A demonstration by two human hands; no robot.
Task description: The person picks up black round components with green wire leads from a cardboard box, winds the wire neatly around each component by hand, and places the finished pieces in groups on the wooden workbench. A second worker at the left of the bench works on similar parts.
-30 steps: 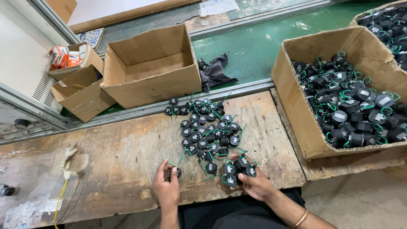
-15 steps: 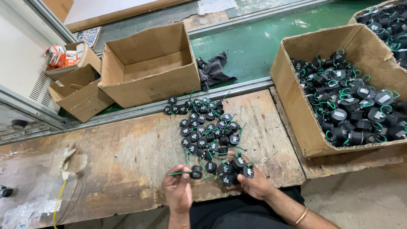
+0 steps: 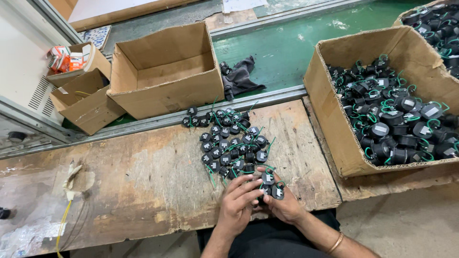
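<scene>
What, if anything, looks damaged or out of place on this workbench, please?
The wooden workbench is worn, with a gouged patch at its left. A dark cloth lies crumpled on the green belt. Nothing looks spilled.

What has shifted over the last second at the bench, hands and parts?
The left hand moved right across the wooden bench, from beside a lone black part with green wire, to meet the right hand. Both now close around a few black parts at the near end of the cluster. The right hand barely moved. The empty cardboard box, the full box and the dark cloth stayed put.
</scene>
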